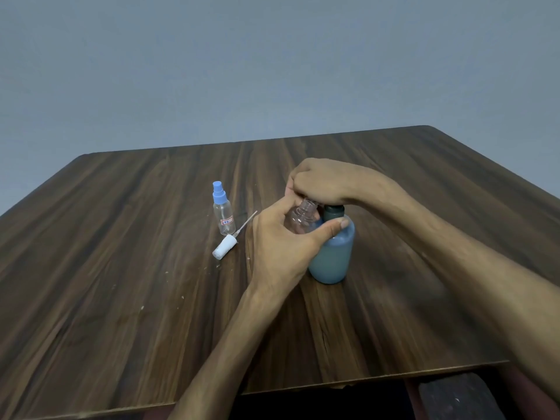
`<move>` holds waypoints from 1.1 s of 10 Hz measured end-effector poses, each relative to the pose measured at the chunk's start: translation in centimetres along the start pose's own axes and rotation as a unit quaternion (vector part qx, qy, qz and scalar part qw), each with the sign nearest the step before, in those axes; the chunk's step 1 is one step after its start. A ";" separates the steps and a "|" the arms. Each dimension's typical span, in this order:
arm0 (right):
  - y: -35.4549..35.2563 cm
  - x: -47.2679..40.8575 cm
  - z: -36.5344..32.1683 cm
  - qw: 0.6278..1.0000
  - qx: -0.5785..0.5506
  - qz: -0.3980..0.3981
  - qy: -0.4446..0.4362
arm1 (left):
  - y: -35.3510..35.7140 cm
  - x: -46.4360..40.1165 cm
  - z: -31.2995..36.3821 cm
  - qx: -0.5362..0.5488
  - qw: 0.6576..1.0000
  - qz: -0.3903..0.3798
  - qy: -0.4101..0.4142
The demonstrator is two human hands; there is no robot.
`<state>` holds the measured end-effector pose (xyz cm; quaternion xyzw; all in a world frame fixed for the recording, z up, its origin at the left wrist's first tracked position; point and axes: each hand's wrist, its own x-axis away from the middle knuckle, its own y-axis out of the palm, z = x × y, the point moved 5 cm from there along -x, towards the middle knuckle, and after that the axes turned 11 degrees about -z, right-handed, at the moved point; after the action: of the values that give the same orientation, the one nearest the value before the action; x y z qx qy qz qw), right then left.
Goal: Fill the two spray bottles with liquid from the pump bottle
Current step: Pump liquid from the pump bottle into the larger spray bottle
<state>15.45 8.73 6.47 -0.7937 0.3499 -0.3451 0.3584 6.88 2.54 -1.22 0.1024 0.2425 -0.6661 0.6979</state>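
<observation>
A: We start with the desk (121, 268), dark wood grain, with a grey wall behind it.

B: Next in size we see the pump bottle (333, 259), standing upright right of the desk's middle, blue liquid filling most of it, dark collar on top.

A: Our right hand (321, 183) sits curled over its top. The pump head is hidden beneath it, so we cannot tell exactly what the fingers grip.

B: Our left hand (281, 244) wraps around an open clear bottle (303, 219), cap off, neck tilted up toward the right hand. It touches the pump bottle's left side, and our thumb lies across the pump bottle's shoulder.

A: Left of our hands, the second spray bottle (223, 214) stands upright, blue sprayer on, a small label on its clear body.

B: Smallest, we see a white sprayer (225, 246) lying on the desk just in front of that bottle, its thin tube pointing toward our left hand.
</observation>
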 end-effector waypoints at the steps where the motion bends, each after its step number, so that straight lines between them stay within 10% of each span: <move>1: -0.4 0.0 -0.4 1.000 -0.018 0.015 -0.017 | -0.1 0.0 -0.2 0.002 1.000 -0.001 0.001; 11: 0.0 0.0 0.2 1.000 -0.007 -0.001 0.018 | 0.0 0.0 -0.2 0.008 1.000 0.000 0.005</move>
<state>15.62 8.84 6.39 -0.7902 0.3578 -0.3572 0.3463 6.85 2.67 -1.38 0.1117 0.2407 -0.6677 0.6955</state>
